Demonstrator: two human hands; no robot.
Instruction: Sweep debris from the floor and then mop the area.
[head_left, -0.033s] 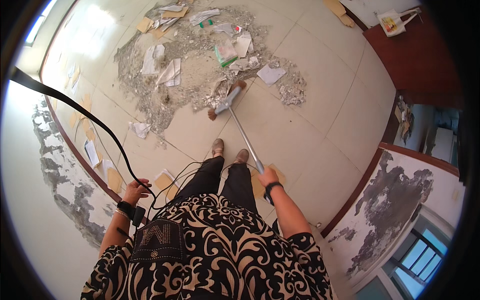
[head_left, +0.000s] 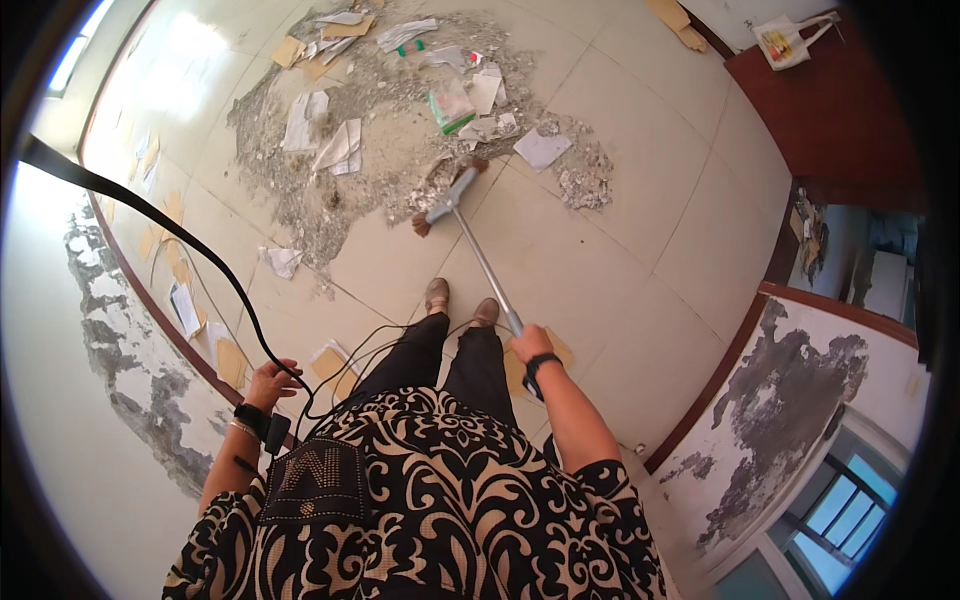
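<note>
Right grip (head_left: 527, 345) wraps the broom handle (head_left: 485, 265); the broom head (head_left: 452, 199) lies ahead, against rubble (head_left: 290, 200); left grip (head_left: 275, 384), loosely open, beside black cable (head_left: 150, 206).

Before the feet (head_left: 437, 295) is the broom (head_left: 452, 203), its head at the near edge of the rubble (head_left: 385, 112). Papers (head_left: 341, 147) and a plastic bag (head_left: 452, 107) lie on this rubble. Envelopes (head_left: 230, 363) lie at left (along the wall (head_left: 95, 330)); at far right, a cloth bag (head_left: 786, 46) is on furniture (head_left: 825, 120).
</note>
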